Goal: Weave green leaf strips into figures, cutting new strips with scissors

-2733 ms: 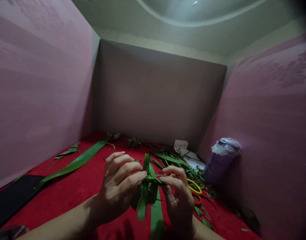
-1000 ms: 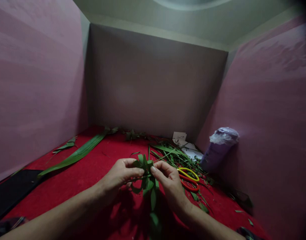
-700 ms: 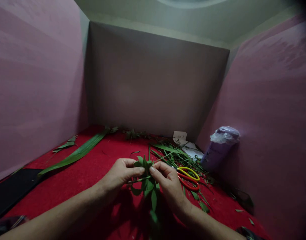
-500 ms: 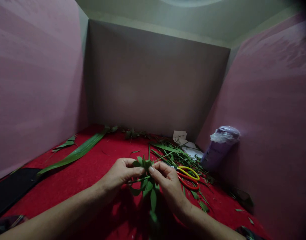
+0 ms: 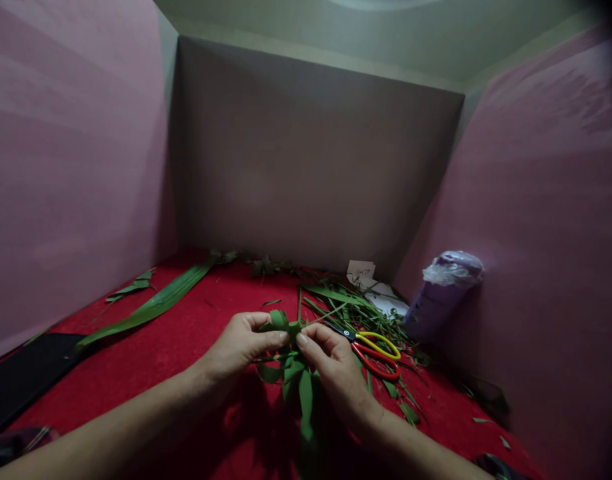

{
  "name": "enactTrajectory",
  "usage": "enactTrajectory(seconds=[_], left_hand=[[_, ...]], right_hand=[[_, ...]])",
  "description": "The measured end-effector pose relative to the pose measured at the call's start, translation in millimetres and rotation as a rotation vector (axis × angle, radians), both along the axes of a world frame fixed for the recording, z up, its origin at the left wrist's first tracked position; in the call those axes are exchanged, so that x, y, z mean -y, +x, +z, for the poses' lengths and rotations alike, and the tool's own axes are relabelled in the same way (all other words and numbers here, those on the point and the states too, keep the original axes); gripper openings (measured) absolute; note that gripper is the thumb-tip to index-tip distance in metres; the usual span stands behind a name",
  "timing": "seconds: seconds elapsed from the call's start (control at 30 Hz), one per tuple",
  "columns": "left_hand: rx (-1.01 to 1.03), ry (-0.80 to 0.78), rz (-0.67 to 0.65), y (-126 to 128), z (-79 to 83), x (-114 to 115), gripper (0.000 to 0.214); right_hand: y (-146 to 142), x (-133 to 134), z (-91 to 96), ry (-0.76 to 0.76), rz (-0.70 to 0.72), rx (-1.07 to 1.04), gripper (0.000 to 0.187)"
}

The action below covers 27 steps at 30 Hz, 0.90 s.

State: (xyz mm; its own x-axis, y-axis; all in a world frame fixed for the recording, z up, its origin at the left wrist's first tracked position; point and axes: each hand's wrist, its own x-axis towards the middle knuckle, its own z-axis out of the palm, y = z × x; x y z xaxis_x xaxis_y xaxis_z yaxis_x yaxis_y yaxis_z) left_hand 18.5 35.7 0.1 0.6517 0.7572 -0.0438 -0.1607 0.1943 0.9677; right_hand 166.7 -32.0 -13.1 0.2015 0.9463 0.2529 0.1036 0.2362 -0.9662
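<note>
Between my hands is a bundle of folded green leaf strips (image 5: 293,373), with curled loops and long ends hanging down toward me. My left hand (image 5: 249,347) pinches its left side between thumb and fingers. On the other side my right hand (image 5: 333,363) pinches the strips near the middle, its thumb close to the left thumb. Just beyond the right hand lie scissors (image 5: 376,353) with one yellow and one red handle loop. The fingertips cover part of where the strips cross.
Leaf scraps (image 5: 356,300) are heaped at the back right beside white papers (image 5: 383,298). A purple bin (image 5: 439,300) with a plastic liner stands by the right wall. At left, a long green leaf (image 5: 159,303) lies on the red cloth (image 5: 221,293), near a black flat object (image 5: 26,373).
The leaf bundle has turned slightly in my fingers, and a curled loop shows more plainly at its top left. Both hands stay nearly in place.
</note>
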Motion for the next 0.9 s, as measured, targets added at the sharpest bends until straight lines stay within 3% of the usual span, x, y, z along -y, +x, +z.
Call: enactTrajectory(seconds=[0.47, 0.67, 0.9], left_hand=[[-0.036, 0.012, -0.024, -0.2, 5.2, 4.0, 0.021], [-0.070, 0.086, 0.021, -0.4, 3.8, 0.4, 0.020], [-0.107, 0.151, 0.027, 0.3, 9.3, 1.0, 0.026]], right_hand=[[-0.8, 0.1, -6.5, -0.032, 0.023, -0.019, 0.027], [-0.1, 0.5, -6.3, -0.043, 0.040, -0.008, 0.029], [3.1, -2.3, -6.4, 0.013, -0.026, 0.000, 0.030]])
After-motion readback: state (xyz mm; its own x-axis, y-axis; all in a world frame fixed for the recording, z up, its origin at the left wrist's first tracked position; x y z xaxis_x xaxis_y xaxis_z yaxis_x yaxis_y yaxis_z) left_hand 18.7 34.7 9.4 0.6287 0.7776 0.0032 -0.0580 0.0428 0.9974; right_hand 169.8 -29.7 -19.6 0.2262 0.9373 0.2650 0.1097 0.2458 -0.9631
